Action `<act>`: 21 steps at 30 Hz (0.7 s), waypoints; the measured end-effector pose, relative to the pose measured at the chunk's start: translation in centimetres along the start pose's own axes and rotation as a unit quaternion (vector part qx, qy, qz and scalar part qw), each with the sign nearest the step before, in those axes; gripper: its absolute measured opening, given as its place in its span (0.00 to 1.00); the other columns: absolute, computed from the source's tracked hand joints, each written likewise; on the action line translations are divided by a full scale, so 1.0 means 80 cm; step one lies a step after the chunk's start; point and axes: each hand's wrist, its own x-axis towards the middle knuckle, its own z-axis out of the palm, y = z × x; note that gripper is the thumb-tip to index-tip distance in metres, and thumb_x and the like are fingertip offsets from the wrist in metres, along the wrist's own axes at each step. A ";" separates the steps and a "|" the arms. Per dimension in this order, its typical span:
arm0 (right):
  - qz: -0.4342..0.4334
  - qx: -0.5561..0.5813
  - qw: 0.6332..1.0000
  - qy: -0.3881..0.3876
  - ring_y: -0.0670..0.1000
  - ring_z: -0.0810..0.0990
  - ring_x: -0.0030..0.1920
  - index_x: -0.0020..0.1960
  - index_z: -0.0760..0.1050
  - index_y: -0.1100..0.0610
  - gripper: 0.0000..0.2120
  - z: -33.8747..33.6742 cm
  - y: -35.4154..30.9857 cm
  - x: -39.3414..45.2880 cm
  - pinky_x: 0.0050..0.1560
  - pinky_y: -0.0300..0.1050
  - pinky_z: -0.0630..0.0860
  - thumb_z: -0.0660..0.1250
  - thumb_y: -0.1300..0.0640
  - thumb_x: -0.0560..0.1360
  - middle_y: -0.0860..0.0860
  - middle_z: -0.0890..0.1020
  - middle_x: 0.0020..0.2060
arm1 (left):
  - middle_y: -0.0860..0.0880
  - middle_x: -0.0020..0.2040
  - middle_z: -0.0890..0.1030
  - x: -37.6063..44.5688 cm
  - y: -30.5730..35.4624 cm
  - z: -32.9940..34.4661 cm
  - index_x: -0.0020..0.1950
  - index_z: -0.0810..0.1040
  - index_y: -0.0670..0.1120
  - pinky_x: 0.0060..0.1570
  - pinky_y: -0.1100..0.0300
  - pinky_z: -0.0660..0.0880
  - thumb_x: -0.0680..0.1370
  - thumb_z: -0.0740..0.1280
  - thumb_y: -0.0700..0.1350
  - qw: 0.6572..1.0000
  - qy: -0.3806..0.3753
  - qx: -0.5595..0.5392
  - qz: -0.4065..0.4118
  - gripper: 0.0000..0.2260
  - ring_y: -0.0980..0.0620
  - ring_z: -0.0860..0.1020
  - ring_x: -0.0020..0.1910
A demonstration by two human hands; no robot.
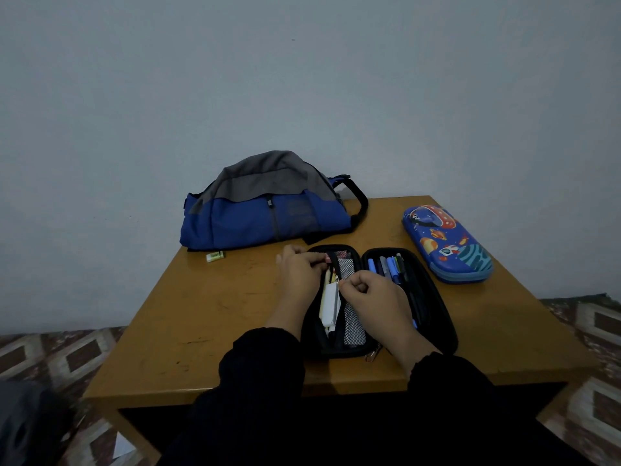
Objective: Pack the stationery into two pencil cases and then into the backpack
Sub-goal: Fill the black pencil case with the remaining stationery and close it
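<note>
- Both hands work inside the open black pencil case [443, 317] at the table's near edge: the left hand [297, 274] has its fingers curled at the top of the left half, seemingly pinching the edge of the mesh pocket [351, 317], and the right hand [373, 297] pinches the same mesh edge lower down; what exactly sits between the fingertips is too small to tell.
- Behind the mesh lie a white eraser or block [330, 306] and some pencils; the right half already holds blue pens [391, 267] in a row.
- By my judgement this case is nearly filled but not yet zipped.
- Well apart on the right, the blue space-print pencil case [447, 243] lies closed, so it looks packed, though its contents are hidden.
- One small green-and-white eraser [215, 256] remains loose on the table [201, 314], just in front of the backpack [265, 213].
- That blue and grey backpack lies at the far edge with neither case inside, so that step remains.
- No brand or writing is readable; the loose eraser's wrapper print is too small.
</note>
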 end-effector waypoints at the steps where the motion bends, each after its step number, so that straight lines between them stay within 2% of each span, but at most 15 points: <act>1: 0.000 0.001 1.000 0.000 0.43 0.73 0.31 0.36 0.75 0.48 0.12 0.000 0.000 0.000 0.32 0.39 0.66 0.65 0.45 0.76 0.44 0.74 0.26 | 0.47 0.59 0.69 0.000 0.000 0.000 0.58 0.82 0.49 0.55 0.63 0.61 0.77 0.68 0.44 1.000 0.000 0.000 -0.002 0.10 0.48 0.64 0.61; 4: -0.001 0.001 1.000 0.001 0.44 0.74 0.31 0.35 0.74 0.48 0.13 0.000 0.000 0.000 0.33 0.40 0.67 0.65 0.45 0.76 0.44 0.75 0.26 | 0.47 0.59 0.70 0.000 0.001 0.002 0.56 0.81 0.47 0.54 0.62 0.63 0.78 0.66 0.48 1.000 0.002 0.024 -0.001 0.10 0.49 0.65 0.61; 8: -0.005 0.001 1.000 0.000 0.44 0.73 0.31 0.35 0.74 0.48 0.13 0.000 0.000 0.000 0.33 0.40 0.66 0.64 0.45 0.76 0.45 0.75 0.26 | 0.46 0.60 0.71 0.001 0.002 0.004 0.53 0.80 0.42 0.57 0.60 0.63 0.80 0.63 0.51 0.999 0.008 0.042 -0.001 0.13 0.48 0.65 0.61; 11: -0.006 0.004 1.000 -0.001 0.44 0.73 0.30 0.35 0.74 0.48 0.13 0.000 0.001 0.000 0.33 0.40 0.66 0.65 0.45 0.76 0.45 0.74 0.26 | 0.46 0.58 0.70 0.000 0.002 0.004 0.52 0.80 0.43 0.58 0.58 0.64 0.78 0.64 0.49 0.999 0.000 0.052 0.005 0.11 0.48 0.65 0.60; 17: -0.003 0.004 1.000 0.003 0.44 0.72 0.29 0.33 0.72 0.47 0.14 0.001 0.001 0.001 0.32 0.40 0.66 0.65 0.45 0.76 0.45 0.74 0.25 | 0.47 0.57 0.71 -0.002 0.003 0.000 0.48 0.80 0.45 0.54 0.62 0.63 0.76 0.68 0.43 1.000 0.005 0.011 0.011 0.03 0.48 0.65 0.60; 21: -0.003 0.002 1.000 0.003 0.44 0.72 0.30 0.34 0.73 0.48 0.14 0.001 0.002 0.002 0.33 0.41 0.67 0.65 0.45 0.76 0.45 0.74 0.26 | 0.49 0.56 0.72 -0.003 0.002 -0.002 0.48 0.82 0.45 0.52 0.62 0.62 0.76 0.68 0.42 1.000 0.013 -0.002 0.005 0.04 0.50 0.65 0.59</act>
